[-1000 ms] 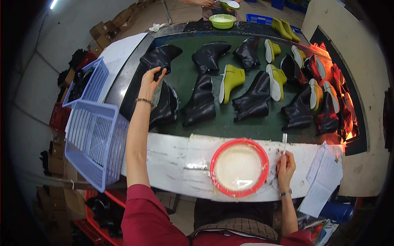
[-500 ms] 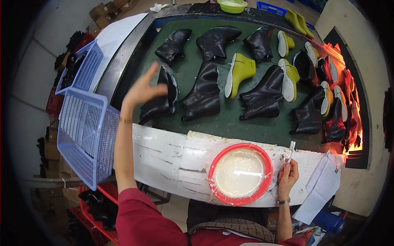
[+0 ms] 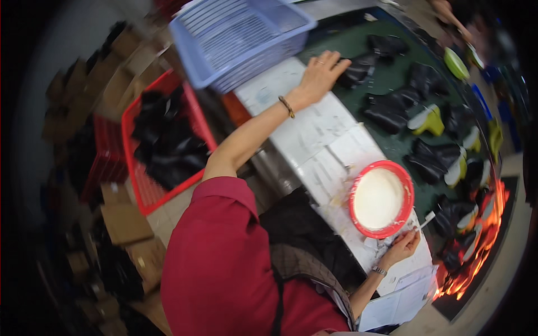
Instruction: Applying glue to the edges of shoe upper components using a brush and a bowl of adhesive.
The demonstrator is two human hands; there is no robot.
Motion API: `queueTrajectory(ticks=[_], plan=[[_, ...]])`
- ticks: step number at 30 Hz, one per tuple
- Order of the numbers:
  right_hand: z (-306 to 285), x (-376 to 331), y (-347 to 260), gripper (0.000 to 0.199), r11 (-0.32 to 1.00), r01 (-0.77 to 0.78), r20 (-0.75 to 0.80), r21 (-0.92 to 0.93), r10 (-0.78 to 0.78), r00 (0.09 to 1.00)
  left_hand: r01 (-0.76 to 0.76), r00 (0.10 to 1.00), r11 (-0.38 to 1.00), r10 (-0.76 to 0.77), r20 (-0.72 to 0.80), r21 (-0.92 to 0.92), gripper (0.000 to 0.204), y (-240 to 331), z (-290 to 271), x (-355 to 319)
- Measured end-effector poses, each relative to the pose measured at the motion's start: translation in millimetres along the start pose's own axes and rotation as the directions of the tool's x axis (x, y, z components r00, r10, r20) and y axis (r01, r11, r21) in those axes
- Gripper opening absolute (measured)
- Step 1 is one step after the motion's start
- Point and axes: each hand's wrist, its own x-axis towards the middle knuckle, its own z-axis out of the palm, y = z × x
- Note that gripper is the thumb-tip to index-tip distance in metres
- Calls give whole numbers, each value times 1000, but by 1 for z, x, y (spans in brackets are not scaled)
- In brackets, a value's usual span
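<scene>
My left hand [image 3: 321,77] reaches over the white board's far end, fingers stretched and nothing held in them. Its fingertips are at a black boot upper [image 3: 358,70]; whether they touch it I cannot tell. Low on the right, my right hand [image 3: 402,247] pinches a slim white brush, like a toothbrush [image 3: 428,219], with its head pointing up and away. Close beyond that hand stands a red bowl [image 3: 354,208] of milky white liquid. More black boot uppers [image 3: 389,112] and yellow-green soles with whitish undersides [image 3: 430,121] lie on the green surface [image 3: 354,115].
A blue plastic basket [image 3: 246,70] stands beyond my left forearm. To the left, a red crate [image 3: 144,196] holds black boot uppers, near cardboard boxes [image 3: 124,224]. Papers [image 3: 398,302] hang by my right wrist. An orange glow [image 3: 476,257] shows at the far right. Another person's arm [image 3: 453,19] is at upper right.
The view has swung left, bringing the red crate into sight. My left hand has moved off from above the boot uppers to the board's edge. My right hand keeps the brush beside the bowl.
</scene>
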Motion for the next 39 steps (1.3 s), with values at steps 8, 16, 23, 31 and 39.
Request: queueTrajectory(ticks=[8, 16, 23, 31, 39], plan=[[4, -2, -8, 28, 1000, 2, 59, 9, -3, 998, 672, 698, 736, -665, -268, -77, 23, -36, -237, -204], [3, 4, 3, 26, 998, 68, 46, -4, -68, 997, 681, 335, 554, -817, 469, 480, 82, -104, -284, -364], [8, 1, 4, 20, 997, 69, 78, 45, -72, 994, 757, 559, 614, -785, 267, 224, 57, -142, -254, -369], [-2, 4, 15, 19, 996, 78, 17, 53, -79, 997, 647, 730, 762, -608, -313, 30, 34, -43, -344, -220], [-9, 7, -42, 26, 998, 27, 126, 53, -34, 991, 477, 864, 857, -416, 283, -195, 45, 57, -181, -79]])
